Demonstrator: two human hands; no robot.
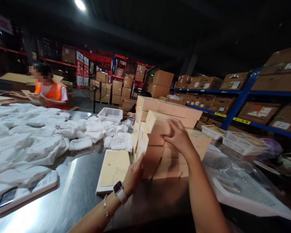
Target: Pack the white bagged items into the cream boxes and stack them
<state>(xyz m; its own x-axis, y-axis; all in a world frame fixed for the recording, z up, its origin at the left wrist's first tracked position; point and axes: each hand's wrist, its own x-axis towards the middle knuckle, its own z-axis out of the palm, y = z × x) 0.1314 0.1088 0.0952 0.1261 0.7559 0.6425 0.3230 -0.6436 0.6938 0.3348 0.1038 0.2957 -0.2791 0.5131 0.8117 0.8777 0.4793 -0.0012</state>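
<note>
In the head view, my right hand (178,134) is curled over the end of a small cardboard box (156,121) on the upper part of a stack. Motion slightly blurs its fingers. My left hand (135,170), with a watch on the wrist, is lower at the stack's left side, against a pale upright cardboard piece (142,145); its fingertips are mostly hidden. Stacked cardboard boxes (172,161) stand in front of me on the metal table. To the left of my left hand lies a flat cardboard box (115,168) with small print on top.
White bagged goods (34,136) cover the table's left side, with a white handheld device (36,189) in front. A white basket (110,114) stands behind. At right are plastic-covered trays (247,191) and blue shelving (241,100). A co-worker in an orange vest (54,95) handles cardboard.
</note>
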